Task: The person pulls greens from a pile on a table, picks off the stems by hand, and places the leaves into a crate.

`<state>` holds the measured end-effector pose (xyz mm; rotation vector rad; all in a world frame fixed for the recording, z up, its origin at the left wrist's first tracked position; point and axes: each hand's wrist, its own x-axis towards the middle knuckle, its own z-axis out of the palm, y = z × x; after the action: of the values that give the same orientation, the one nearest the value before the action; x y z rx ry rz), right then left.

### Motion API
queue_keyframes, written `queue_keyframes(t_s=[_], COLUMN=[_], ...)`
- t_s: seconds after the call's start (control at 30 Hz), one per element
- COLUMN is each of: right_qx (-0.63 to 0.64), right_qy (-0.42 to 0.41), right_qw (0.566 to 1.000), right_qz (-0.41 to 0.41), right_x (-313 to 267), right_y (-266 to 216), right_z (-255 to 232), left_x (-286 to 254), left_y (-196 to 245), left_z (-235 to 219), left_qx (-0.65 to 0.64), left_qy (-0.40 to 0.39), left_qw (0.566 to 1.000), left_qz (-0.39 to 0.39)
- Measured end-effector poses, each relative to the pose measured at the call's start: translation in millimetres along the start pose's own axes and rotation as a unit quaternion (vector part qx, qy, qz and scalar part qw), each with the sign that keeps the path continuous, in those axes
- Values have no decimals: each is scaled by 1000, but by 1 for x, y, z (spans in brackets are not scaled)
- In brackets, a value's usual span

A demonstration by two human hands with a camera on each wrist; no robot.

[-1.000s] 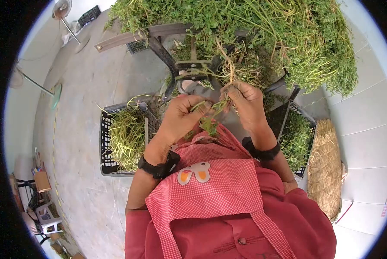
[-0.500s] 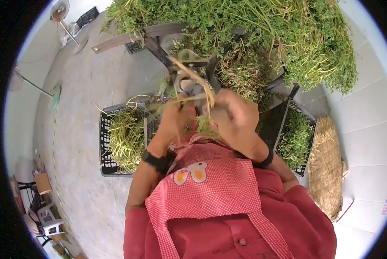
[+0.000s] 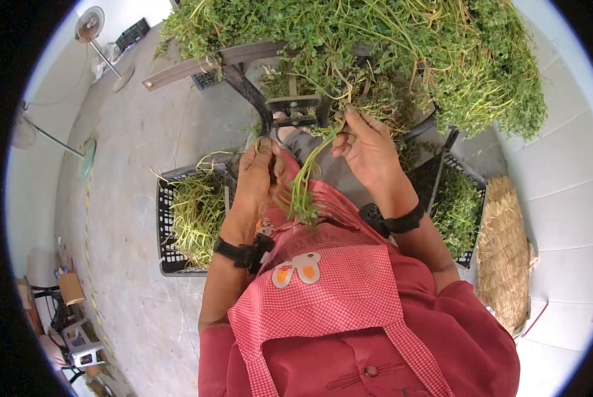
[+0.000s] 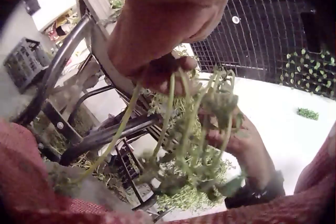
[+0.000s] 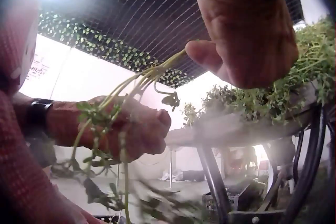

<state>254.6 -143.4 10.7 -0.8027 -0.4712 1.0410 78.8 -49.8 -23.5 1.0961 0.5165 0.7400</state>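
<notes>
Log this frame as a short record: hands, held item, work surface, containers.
right_hand: pinches one end of the green stems
green_stems: bent over, leafy ends hanging between the hands
left_hand: fingers curled, beside the stems; grip on any stem unclear
work_surface: large heap of leafy greens, overhanging the edge
left_crate: black, holds pale green stalks
right_crate: black, holds leafy greenery

Head cam: high, looking down past apron (image 3: 323,291) to left hand (image 3: 251,178), right hand (image 3: 374,159), worktop (image 3: 194,65). Wrist cams: close in, tilted up, catching gridded ceiling (image 5: 136,19); both share both hands.
</notes>
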Motion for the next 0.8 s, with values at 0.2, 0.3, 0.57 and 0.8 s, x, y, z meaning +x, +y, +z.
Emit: queue_keyframes(t_s=[0.2, 0.3, 0.57, 0.8], right_qx=[-2, -14, -47, -63], right_qy=[24, 35, 41, 57], right_qw=[1000, 999, 998, 996], right_qz=[14, 12, -14, -37], right_x=[0, -2, -5, -3], right_y=[13, 16, 19, 19], right_z=[-13, -14, -12, -16], left_x=[-1, -1, -5, -8], left_y=[1, -2, -1, 3], left_z=[8, 13, 19, 18], left_qx=[-14, -65, -26, 79], left_qy=[-26, -37, -142, -180], left_qw=[996, 993, 982, 968], left_qz=[-79, -96, -119, -155])
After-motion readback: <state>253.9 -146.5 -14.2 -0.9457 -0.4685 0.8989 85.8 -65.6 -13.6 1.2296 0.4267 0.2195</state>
